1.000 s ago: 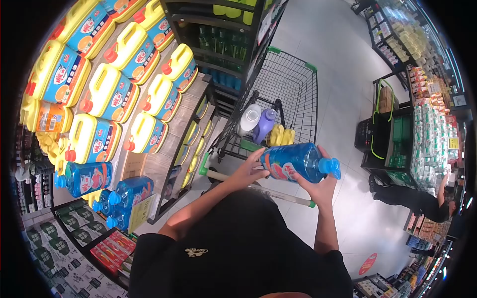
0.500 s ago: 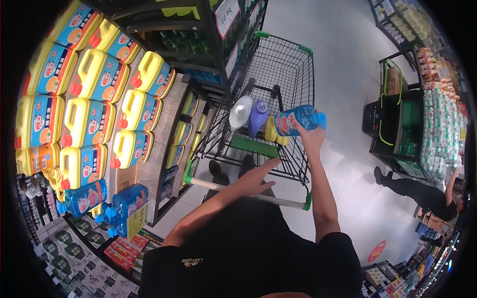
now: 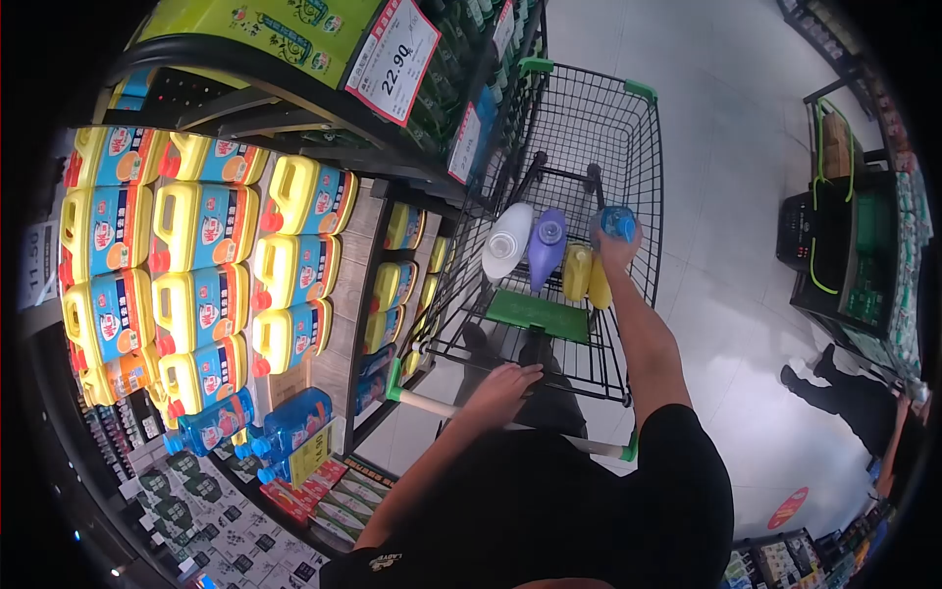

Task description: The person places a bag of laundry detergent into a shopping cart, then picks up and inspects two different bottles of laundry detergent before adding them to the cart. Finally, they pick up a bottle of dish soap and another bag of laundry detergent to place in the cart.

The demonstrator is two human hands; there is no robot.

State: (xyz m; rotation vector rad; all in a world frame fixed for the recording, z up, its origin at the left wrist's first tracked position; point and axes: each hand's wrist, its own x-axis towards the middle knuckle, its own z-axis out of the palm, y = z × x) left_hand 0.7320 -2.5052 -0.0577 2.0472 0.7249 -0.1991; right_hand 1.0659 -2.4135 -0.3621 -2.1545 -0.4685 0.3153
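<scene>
Supermarket cart [image 3: 589, 80]: right hand [image 3: 622, 251] holds blue bottle [image 3: 616, 222] upright, cap up.

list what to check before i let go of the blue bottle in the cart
1. Right hand gripping blue bottle: ok.
2. Blue bottle inside the cart walls: ok.
3. Blue bottle resting on the cart floor: cannot tell, the hand and yellow bottles hide its base.
4. Blue bottle apart from purple bottle: ok.
5. Left hand gripping the handle: cannot tell.
</scene>
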